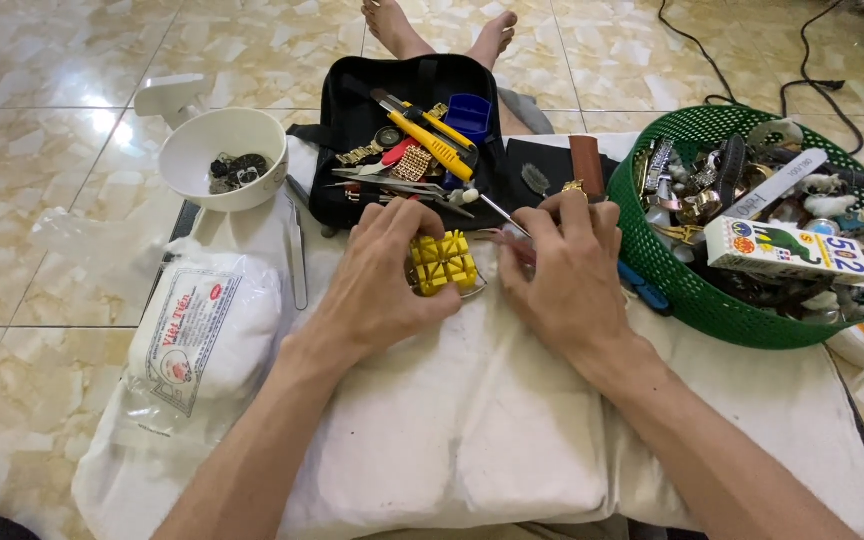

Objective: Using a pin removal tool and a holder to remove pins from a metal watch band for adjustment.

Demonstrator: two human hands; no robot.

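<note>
- A yellow watch holder block (443,262) is gripped at frame centre by the left hand (382,275), on a white cushion (472,420).
- A thin metal tool (505,217) is pinched by the right hand (562,270), just beside the block.
- A black tool case (352,120) is seen directly behind, a white bowl (222,157) at upper left.
- A green basket (692,290) of watch parts is crowded against the right hand.

Single head-worn view, looking steeply down and forward over the person's forearms at close range onto the white cloth-covered cushion (472,440); glossy beige tiled floor (42,200) fills the far field.
</note>
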